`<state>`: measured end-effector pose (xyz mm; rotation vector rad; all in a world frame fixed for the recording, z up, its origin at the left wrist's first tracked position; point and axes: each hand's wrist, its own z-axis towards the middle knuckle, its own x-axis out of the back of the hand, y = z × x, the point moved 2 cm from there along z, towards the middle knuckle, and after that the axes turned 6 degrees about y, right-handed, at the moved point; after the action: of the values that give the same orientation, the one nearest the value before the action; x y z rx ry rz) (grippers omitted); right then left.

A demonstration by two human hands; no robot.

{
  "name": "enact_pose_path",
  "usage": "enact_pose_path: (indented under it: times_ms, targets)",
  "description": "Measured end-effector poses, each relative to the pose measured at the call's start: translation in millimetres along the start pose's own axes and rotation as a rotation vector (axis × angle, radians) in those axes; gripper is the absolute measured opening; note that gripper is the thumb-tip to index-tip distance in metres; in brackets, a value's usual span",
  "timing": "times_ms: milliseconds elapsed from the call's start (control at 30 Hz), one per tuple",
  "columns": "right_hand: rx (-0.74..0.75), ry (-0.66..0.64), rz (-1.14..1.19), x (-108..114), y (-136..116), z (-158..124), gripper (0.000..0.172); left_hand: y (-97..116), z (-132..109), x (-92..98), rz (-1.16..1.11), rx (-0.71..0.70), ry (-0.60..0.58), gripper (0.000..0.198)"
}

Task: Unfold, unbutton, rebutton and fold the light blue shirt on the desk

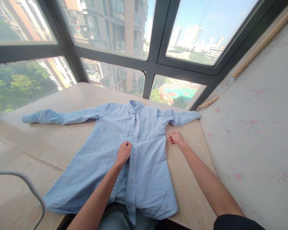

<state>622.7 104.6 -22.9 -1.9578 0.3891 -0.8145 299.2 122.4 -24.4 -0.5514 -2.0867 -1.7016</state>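
Observation:
A light blue long-sleeved shirt [148, 153] lies front up, its sleeves spread to both sides and its collar pointing at the window. The front is unbuttoned, and the two button edges lie close together. My left hand [124, 151] is closed at the front opening, fingers pinched on the shirt's edge about halfway down. Just off the shirt's right side, my right hand [175, 138] is curled into a fist below the right sleeve, with nothing visible in it. The shirt's bottom hem hangs partly over the near edge of the table.
The shirt rests on a pale wooden tabletop [69, 135]. Dark-framed windows [110, 54] rise behind it, and a flowered wall [249, 127] borders the right side. A grey-white curved tube [26, 179] stands at the lower left. My lap [120, 217] is below the near edge.

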Motion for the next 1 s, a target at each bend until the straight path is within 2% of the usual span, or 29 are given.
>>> enact_pose_path:
  times_ms: [100, 200, 233, 300, 367, 467, 533, 667, 833, 1000]
  targets:
    - [0.144, 0.119, -0.037, 2.0, -7.4, -8.1, 0.007, 0.2, 0.8, -0.7, 0.004, 0.015, -0.028, 0.015]
    - [0.359, 0.167, -0.110, -13.6, -19.1, -30.1, 0.022, -0.1, 1.6, -2.1, -0.004, 0.054, -0.059, 0.015]
    - [0.489, 0.153, -0.186, -24.1, -23.7, -40.1, 0.028, -0.1, 1.7, -2.4, -0.011, 0.062, -0.065, 0.016]
    - [0.768, 0.037, -0.369, -51.5, -30.7, -60.5, 0.037, -0.1, 1.3, -3.0, -0.027, 0.074, -0.078, 0.020]
    - [0.915, -0.044, -0.505, -79.2, -32.2, -74.7, 0.043, -0.4, 0.8, -3.1, -0.034, 0.080, -0.088, 0.023]
    - [0.932, -0.027, -0.639, -107.2, -25.9, -76.4, 0.049, -1.2, 0.5, -2.8, -0.015, 0.063, -0.083, 0.020]
    - [0.875, 0.032, -0.672, -112.9, -16.9, -67.0, 0.053, -1.7, 0.9, -2.7, -0.004, 0.043, -0.074, 0.019]
    - [0.791, 0.106, -0.654, -102.9, 3.6, -43.7, 0.057, -3.0, 1.9, -4.1, 0.008, 0.020, -0.077, 0.019]
    - [0.792, 0.059, -0.659, -86.8, 15.0, -28.0, 0.059, -3.8, 1.7, -5.3, 0.002, 0.007, -0.082, 0.020]
    - [0.813, 0.034, -0.669, -80.7, 16.8, -22.9, 0.060, -3.2, 1.3, -5.5, 0.020, -0.005, -0.078, 0.019]
